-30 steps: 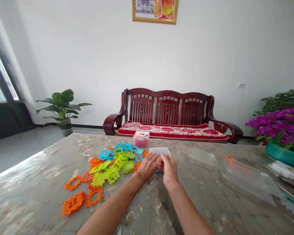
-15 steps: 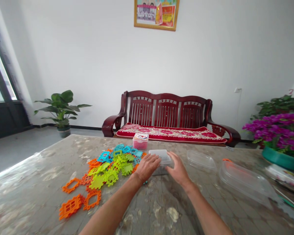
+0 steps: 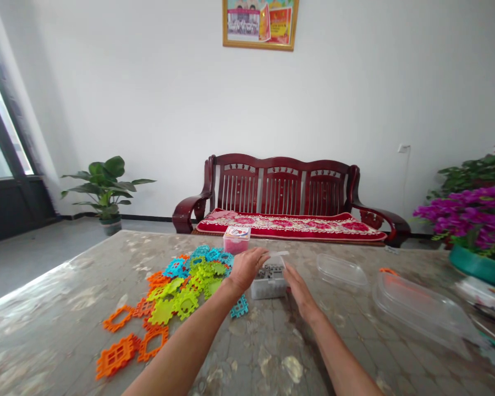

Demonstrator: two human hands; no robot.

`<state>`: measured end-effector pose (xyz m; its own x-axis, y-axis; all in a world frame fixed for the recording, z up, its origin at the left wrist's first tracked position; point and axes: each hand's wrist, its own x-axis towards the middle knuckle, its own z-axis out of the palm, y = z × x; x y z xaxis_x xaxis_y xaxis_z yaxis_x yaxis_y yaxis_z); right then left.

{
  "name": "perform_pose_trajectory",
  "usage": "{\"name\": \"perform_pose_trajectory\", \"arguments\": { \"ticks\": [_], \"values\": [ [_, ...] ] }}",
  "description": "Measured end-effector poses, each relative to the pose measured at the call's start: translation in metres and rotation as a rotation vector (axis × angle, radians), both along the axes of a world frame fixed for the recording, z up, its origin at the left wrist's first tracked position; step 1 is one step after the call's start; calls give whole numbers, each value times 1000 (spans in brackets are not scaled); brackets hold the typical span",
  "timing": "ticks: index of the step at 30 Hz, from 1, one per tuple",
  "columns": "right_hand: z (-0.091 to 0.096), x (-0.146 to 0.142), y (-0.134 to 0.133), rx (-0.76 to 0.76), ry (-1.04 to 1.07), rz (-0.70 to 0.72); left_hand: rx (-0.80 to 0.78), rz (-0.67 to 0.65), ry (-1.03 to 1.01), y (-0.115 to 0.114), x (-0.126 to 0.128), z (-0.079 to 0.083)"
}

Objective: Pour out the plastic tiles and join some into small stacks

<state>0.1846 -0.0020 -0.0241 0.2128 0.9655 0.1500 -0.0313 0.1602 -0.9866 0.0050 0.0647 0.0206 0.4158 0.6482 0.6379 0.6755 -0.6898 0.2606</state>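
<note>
The small clear box (image 3: pixel 269 288) sits upright on the worktop (image 3: pixel 272 357), in front of the person and between the two hands. Its top is open, showing a load of small grey pieces (image 3: pixel 271 270) inside, too small to tell apart. The box's pale lid (image 3: pixel 279 254) stands tilted up at the far edge.

The left hand (image 3: pixel 246 269) reaches over the box's left side, fingers bent toward the lid; whether they grip it or merely touch it, I cannot tell. The right hand (image 3: pixel 300 286) lies along the right wall, its fingers fairly straight and not clamped on anything, seemingly bracing the box.

The step in hand looks like opening the box to get at the grey pieces. The next move probably calls for the lid to be swung well clear while the right hand steadies the box, so that nothing spills. A blue toy piece (image 3: pixel 239 306) lies just beside the box's left front corner, near the bright toy pile (image 3: pixel 190 286), so a little care is wanted there.
</note>
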Motion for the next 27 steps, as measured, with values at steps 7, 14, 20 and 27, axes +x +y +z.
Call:
{"name": "perform_pose_trajectory", "arguments": {
  "ticks": [7, 14, 20, 27],
  "values": [
    [-11, -1, 8, -31, -13, -52, -175, 116, -251, 21, 8, 7],
    [-25, -6, 9, 34, -39, -137, -475, 232, -407, 30, 13, -17],
    [-27, -6, 1, 80, -12, -138, -555, 217, -497, 34, 17, -32],
    [-19, -7, -7, 108, 21, -72, -727, -17, -752, 21, 19, -34]
  ]
}}
